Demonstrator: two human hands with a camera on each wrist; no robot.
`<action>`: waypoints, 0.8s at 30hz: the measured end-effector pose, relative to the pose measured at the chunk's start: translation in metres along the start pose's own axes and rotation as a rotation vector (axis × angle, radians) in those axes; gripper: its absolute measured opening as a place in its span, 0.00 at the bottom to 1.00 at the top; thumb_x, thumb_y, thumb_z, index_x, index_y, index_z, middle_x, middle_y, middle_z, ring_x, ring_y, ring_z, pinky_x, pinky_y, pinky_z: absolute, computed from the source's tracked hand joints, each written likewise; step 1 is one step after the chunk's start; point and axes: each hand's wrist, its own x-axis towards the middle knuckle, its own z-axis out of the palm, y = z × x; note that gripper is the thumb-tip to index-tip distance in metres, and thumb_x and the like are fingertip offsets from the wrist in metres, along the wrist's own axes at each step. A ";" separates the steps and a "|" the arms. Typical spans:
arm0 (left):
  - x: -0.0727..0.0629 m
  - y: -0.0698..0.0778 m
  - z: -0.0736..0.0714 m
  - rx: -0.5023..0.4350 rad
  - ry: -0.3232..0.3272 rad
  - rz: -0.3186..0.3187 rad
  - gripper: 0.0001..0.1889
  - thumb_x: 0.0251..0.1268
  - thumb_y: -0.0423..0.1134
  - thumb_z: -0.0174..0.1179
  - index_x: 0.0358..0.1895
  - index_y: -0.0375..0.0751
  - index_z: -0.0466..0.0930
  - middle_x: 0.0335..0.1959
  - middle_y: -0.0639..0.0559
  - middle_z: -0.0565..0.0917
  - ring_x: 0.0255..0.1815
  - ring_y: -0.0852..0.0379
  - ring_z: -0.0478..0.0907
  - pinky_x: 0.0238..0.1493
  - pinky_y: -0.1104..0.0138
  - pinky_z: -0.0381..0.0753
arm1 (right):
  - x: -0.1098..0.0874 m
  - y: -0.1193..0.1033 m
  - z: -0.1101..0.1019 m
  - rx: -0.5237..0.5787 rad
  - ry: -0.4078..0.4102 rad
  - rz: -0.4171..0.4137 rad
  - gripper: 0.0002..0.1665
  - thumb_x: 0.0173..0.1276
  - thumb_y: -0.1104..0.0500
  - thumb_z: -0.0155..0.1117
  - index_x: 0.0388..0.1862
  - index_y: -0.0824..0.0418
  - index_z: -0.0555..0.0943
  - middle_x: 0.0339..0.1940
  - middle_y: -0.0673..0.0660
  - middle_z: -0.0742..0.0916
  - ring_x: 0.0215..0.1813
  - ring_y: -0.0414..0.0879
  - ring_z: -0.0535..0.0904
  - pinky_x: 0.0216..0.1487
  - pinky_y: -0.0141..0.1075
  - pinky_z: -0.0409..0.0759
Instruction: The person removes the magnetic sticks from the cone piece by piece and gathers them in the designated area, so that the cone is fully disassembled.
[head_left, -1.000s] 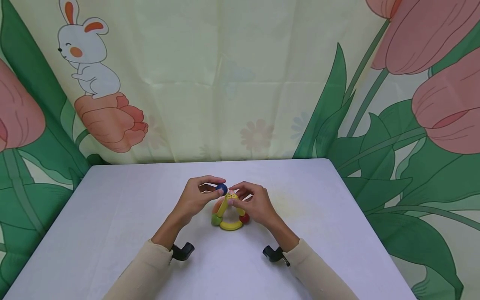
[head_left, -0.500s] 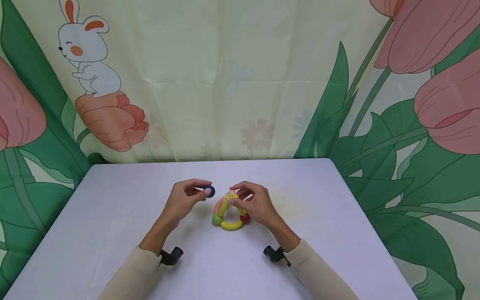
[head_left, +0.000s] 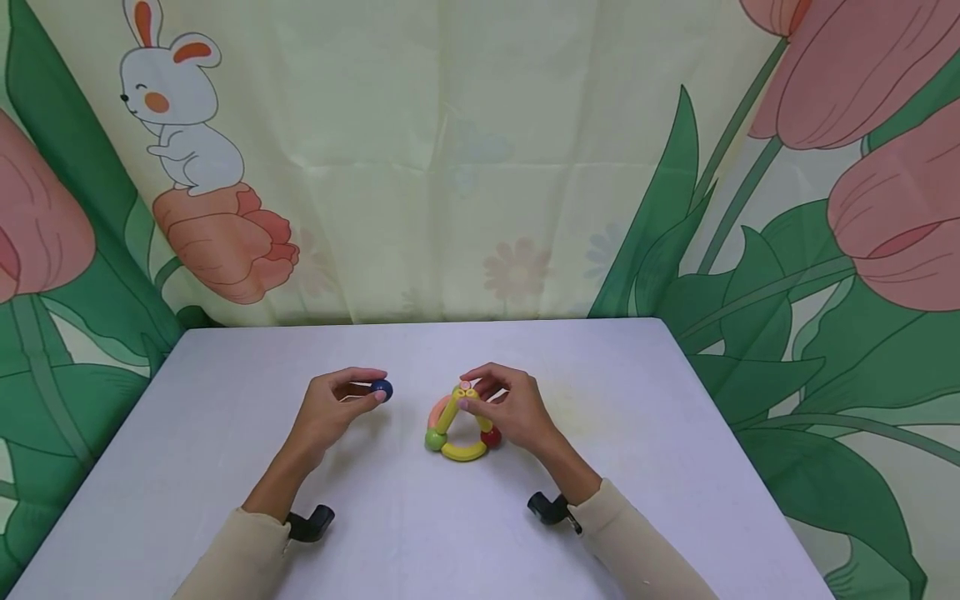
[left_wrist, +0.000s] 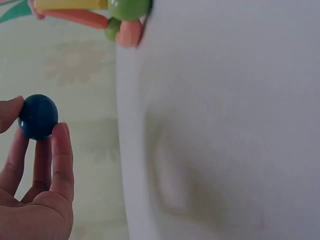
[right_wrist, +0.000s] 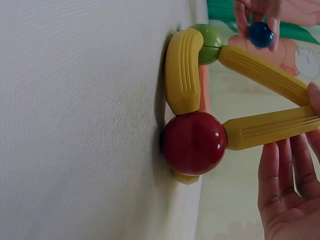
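My left hand (head_left: 326, 412) pinches a dark blue ball (head_left: 382, 390) between thumb and fingertips, raised above the table left of a toy frame of sticks and balls. In the left wrist view the blue ball (left_wrist: 38, 116) sits at the fingertips. My right hand (head_left: 517, 408) grips the frame's top, where straight yellow sticks (right_wrist: 272, 127) lean together; their meeting ends are partly hidden by fingers. At the base, a curved yellow stick (head_left: 463, 452) joins a green ball (head_left: 435, 440) to a red ball (right_wrist: 194, 142). An orange-pink stick (head_left: 437, 411) shows behind.
The frame stands on a white-covered table (head_left: 420, 533). Behind the table hangs a printed curtain (head_left: 360, 167) with a rabbit and tulips. Each wrist carries a small black camera, such as the left one (head_left: 311, 525).
My left hand has moved left and slightly toward me, carrying the blue ball away from the frame's top. The right hand and the frame have stayed in place.
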 end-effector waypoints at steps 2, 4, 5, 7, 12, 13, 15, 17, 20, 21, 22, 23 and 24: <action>-0.002 -0.003 -0.007 -0.009 0.007 0.001 0.22 0.66 0.43 0.76 0.61 0.42 0.87 0.59 0.42 0.87 0.55 0.51 0.86 0.51 0.72 0.86 | 0.000 0.000 0.000 -0.001 -0.004 0.002 0.20 0.64 0.51 0.82 0.54 0.50 0.90 0.37 0.49 0.89 0.40 0.45 0.85 0.41 0.35 0.87; -0.003 -0.007 -0.013 -0.015 0.015 -0.001 0.22 0.66 0.42 0.76 0.61 0.41 0.87 0.59 0.41 0.87 0.56 0.52 0.86 0.52 0.73 0.86 | 0.000 0.000 0.000 -0.003 -0.006 0.004 0.21 0.64 0.51 0.82 0.55 0.51 0.90 0.37 0.49 0.89 0.41 0.46 0.85 0.42 0.35 0.87; -0.004 -0.009 -0.017 -0.010 0.020 -0.002 0.23 0.66 0.42 0.76 0.62 0.40 0.86 0.59 0.41 0.87 0.56 0.52 0.86 0.52 0.73 0.86 | 0.000 0.000 0.000 -0.001 -0.006 0.006 0.20 0.64 0.51 0.82 0.55 0.51 0.90 0.37 0.49 0.89 0.41 0.46 0.85 0.42 0.35 0.87; -0.005 -0.012 -0.023 -0.001 0.030 -0.009 0.24 0.66 0.42 0.76 0.62 0.40 0.86 0.59 0.41 0.87 0.56 0.52 0.86 0.52 0.74 0.86 | 0.000 -0.001 0.000 0.000 -0.003 0.010 0.20 0.64 0.51 0.83 0.54 0.50 0.90 0.37 0.49 0.89 0.41 0.47 0.85 0.42 0.36 0.87; -0.010 -0.018 -0.038 0.028 0.047 -0.023 0.26 0.67 0.44 0.75 0.65 0.37 0.84 0.60 0.39 0.86 0.55 0.54 0.87 0.52 0.76 0.85 | -0.001 -0.001 0.000 0.001 0.007 0.015 0.18 0.63 0.52 0.83 0.52 0.45 0.90 0.36 0.49 0.89 0.41 0.46 0.85 0.42 0.36 0.87; -0.011 -0.019 -0.041 0.039 0.051 -0.025 0.26 0.67 0.44 0.75 0.65 0.37 0.84 0.61 0.38 0.86 0.55 0.54 0.87 0.53 0.76 0.84 | -0.001 -0.001 0.000 0.001 0.007 0.014 0.18 0.63 0.51 0.83 0.52 0.44 0.90 0.36 0.49 0.89 0.41 0.46 0.85 0.42 0.36 0.87; -0.012 -0.021 -0.047 0.070 0.059 -0.030 0.26 0.68 0.44 0.75 0.66 0.38 0.83 0.61 0.39 0.86 0.55 0.57 0.86 0.52 0.78 0.83 | -0.001 -0.001 0.000 -0.001 0.008 0.013 0.18 0.63 0.51 0.83 0.52 0.43 0.90 0.36 0.49 0.89 0.41 0.47 0.85 0.42 0.36 0.87; -0.013 -0.025 -0.054 0.096 0.064 -0.033 0.26 0.68 0.44 0.74 0.66 0.38 0.83 0.62 0.39 0.86 0.55 0.60 0.86 0.52 0.79 0.82 | -0.001 -0.001 0.000 0.000 0.009 0.013 0.17 0.63 0.51 0.83 0.51 0.43 0.90 0.36 0.49 0.89 0.41 0.47 0.85 0.42 0.36 0.87; -0.011 -0.032 -0.063 0.125 0.071 -0.042 0.26 0.69 0.43 0.74 0.67 0.39 0.83 0.63 0.39 0.85 0.54 0.63 0.85 0.52 0.80 0.81 | -0.001 -0.001 0.000 0.003 0.010 0.013 0.17 0.63 0.51 0.83 0.51 0.42 0.90 0.36 0.49 0.89 0.40 0.47 0.85 0.42 0.36 0.87; -0.010 -0.034 -0.066 0.130 0.072 -0.048 0.26 0.69 0.42 0.74 0.67 0.39 0.83 0.64 0.39 0.85 0.54 0.64 0.85 0.52 0.80 0.81 | -0.001 -0.001 0.000 0.004 0.010 0.013 0.17 0.63 0.52 0.83 0.51 0.42 0.90 0.36 0.49 0.89 0.40 0.47 0.85 0.42 0.36 0.87; -0.009 -0.037 -0.069 0.138 0.071 -0.051 0.26 0.69 0.42 0.74 0.67 0.39 0.83 0.64 0.39 0.85 0.54 0.65 0.84 0.52 0.81 0.81 | -0.001 -0.001 0.001 0.005 0.010 0.012 0.17 0.63 0.52 0.83 0.51 0.42 0.90 0.36 0.49 0.89 0.40 0.47 0.85 0.42 0.36 0.87; -0.008 -0.039 -0.072 0.147 0.072 -0.055 0.26 0.69 0.42 0.74 0.68 0.40 0.83 0.65 0.40 0.85 0.54 0.65 0.84 0.51 0.81 0.81 | -0.001 -0.001 0.001 0.005 0.010 0.012 0.17 0.63 0.52 0.83 0.51 0.42 0.90 0.36 0.49 0.89 0.40 0.47 0.85 0.42 0.36 0.87; -0.008 -0.040 -0.075 0.157 0.073 -0.061 0.26 0.69 0.42 0.73 0.68 0.40 0.83 0.65 0.40 0.84 0.54 0.66 0.84 0.51 0.81 0.81 | -0.001 -0.001 0.001 0.006 0.009 0.011 0.17 0.63 0.52 0.83 0.51 0.42 0.90 0.36 0.49 0.89 0.41 0.47 0.85 0.42 0.36 0.87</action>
